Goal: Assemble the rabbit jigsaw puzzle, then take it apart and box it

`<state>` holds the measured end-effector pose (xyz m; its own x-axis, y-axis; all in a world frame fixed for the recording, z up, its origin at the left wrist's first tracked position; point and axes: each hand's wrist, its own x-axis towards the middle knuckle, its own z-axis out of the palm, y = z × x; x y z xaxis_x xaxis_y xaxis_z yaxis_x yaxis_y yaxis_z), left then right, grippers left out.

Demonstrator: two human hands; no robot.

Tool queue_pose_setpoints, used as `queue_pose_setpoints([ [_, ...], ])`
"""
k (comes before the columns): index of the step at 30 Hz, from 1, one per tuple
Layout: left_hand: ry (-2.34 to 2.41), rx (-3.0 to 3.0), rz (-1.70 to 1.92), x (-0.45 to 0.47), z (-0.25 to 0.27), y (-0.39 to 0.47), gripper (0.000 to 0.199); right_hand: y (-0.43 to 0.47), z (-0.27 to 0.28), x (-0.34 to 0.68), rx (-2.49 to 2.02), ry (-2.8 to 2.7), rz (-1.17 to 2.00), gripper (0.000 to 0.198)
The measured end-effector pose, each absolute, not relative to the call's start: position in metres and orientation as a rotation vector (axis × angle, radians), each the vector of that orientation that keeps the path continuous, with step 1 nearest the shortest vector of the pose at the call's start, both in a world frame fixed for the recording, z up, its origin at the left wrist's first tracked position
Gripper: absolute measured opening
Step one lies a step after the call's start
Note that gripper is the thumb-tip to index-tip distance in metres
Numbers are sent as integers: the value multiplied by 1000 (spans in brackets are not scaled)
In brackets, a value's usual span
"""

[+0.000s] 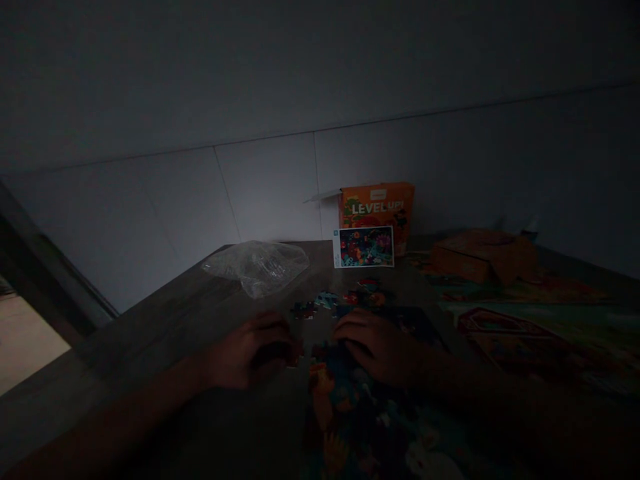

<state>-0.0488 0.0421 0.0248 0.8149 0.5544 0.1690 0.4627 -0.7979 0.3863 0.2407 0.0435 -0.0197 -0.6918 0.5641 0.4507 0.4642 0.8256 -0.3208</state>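
The scene is very dark. A partly assembled jigsaw puzzle [360, 407] with a dark blue, colourful picture lies in front of me. My left hand [260, 350] is just left of it, fingers curled, with a reddish puzzle piece [296, 353] at the fingertips. Over the puzzle's upper part rests my right hand [377, 343], its fingers bent loosely and the thumb apart. Nothing shows in its grasp, though the shadow hides the underside. Beyond my hands lie several loose puzzle pieces [326, 299], some joined together.
A small picture card [367, 247] leans against an orange box [377, 200] marked "LEVEL UP!" by the wall. A crumpled clear plastic bag [263, 265] lies at the back left. On the right are an orange box-like object [480, 253] and a green-and-red picture sheet [530, 340].
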Motion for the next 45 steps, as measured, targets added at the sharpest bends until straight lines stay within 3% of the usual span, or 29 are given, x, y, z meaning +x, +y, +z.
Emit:
queue_pose_setpoints([
  [11, 731, 2510, 538, -45, 20, 40, 15, 44, -20, 242, -712, -2447, 244, 25],
  [19, 668, 2638, 522, -40, 11, 39, 22, 45, -21, 242, -714, -2462, 240, 26],
  [45, 648, 2673, 443, -41, 8, 45, 9, 45, -21, 242, -717, -2462, 262, 25],
])
